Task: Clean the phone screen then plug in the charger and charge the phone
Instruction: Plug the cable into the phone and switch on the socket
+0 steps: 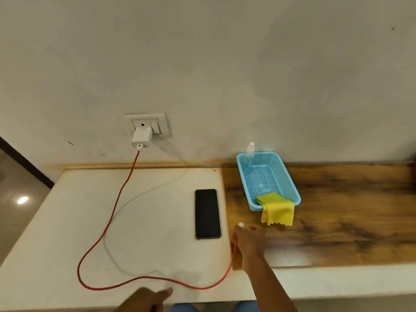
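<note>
A black phone (207,213) lies screen up on the white counter (67,221), with nothing attached to it. The white charger (140,138) sits in the wall socket (146,124). Its red cable (108,224) loops across the counter to my right hand (249,239), which grips the cable's white plug end just right of the phone's lower corner. My left hand (146,299) hovers at the counter's front edge with fingers loosely extended and holds nothing. A yellow cloth (278,211) hangs over the near rim of the blue basket (290,183). A clear spray bottle (249,157) stands in the basket's far corner.
The basket rests on a brown wood-grain board (337,210) that covers the right part of the counter. The wall rises directly behind. A dark floor drops off at the left of the counter.
</note>
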A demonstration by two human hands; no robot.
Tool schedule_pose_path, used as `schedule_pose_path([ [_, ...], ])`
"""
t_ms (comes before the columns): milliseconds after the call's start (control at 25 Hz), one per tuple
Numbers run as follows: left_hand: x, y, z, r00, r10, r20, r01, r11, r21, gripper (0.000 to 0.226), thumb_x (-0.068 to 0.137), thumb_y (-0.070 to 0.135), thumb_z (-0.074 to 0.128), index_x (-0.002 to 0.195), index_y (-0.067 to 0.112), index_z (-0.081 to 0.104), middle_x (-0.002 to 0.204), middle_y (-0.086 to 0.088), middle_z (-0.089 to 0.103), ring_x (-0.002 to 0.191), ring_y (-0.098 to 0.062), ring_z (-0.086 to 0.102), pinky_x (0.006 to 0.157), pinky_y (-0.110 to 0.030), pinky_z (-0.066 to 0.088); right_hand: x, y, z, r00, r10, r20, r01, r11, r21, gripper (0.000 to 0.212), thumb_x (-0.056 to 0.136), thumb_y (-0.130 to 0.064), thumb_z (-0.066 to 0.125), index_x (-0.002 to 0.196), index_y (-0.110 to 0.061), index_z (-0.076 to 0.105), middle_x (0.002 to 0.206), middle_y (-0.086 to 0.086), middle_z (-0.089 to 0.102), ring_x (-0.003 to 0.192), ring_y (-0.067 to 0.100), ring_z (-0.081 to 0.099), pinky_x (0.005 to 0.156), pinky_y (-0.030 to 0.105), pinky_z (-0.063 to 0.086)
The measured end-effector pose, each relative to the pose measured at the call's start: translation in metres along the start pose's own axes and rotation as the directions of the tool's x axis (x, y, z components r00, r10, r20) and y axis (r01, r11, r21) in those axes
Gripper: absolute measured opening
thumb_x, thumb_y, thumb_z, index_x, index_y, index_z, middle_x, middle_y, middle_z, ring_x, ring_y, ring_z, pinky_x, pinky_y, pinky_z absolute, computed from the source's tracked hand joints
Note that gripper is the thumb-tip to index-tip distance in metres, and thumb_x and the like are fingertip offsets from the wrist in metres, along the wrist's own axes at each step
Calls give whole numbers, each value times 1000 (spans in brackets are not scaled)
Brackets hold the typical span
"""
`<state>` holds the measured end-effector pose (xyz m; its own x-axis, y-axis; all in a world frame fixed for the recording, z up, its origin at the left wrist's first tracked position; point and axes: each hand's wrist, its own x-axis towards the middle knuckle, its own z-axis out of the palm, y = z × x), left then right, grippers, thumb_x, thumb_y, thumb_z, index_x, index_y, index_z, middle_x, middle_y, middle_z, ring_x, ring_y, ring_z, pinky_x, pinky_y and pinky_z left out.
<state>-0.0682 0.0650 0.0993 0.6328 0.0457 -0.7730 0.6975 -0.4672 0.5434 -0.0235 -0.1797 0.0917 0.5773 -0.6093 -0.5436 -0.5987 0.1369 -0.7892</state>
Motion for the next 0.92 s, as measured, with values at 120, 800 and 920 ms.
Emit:
schedule_pose_path([
  [120,7,45,6,948,300,-111,-307,950,-58,32,86,24,64,58,8,62,48,-6,64,35,-9,49,41,-19,41,-14,18,14,978,4,207,23,991,-129,4,86,-11,64,87,-7,64,87,14,67,73,21,64,70,29,56],
  [800,93,90,61,845,532,-63,-220,451,865,59,90,44,51,143,35,26,154,7,29,145,-19,14,117,-45,6,-35,77,51,952,-272,140,296,705,-644,37,96,-40,41,127,-23,54,129,-4,59,113,7,56,100,19,43],
  [920,91,92,61,845,530,-70,-210,450,868,58,90,44,51,143,36,26,153,7,30,144,-20,16,116,-47,6,-38,80,53,956,-273,103,278,742,-610,38,96,-39,40,127,-21,54,130,-2,59,114,9,56,102,20,41],
])
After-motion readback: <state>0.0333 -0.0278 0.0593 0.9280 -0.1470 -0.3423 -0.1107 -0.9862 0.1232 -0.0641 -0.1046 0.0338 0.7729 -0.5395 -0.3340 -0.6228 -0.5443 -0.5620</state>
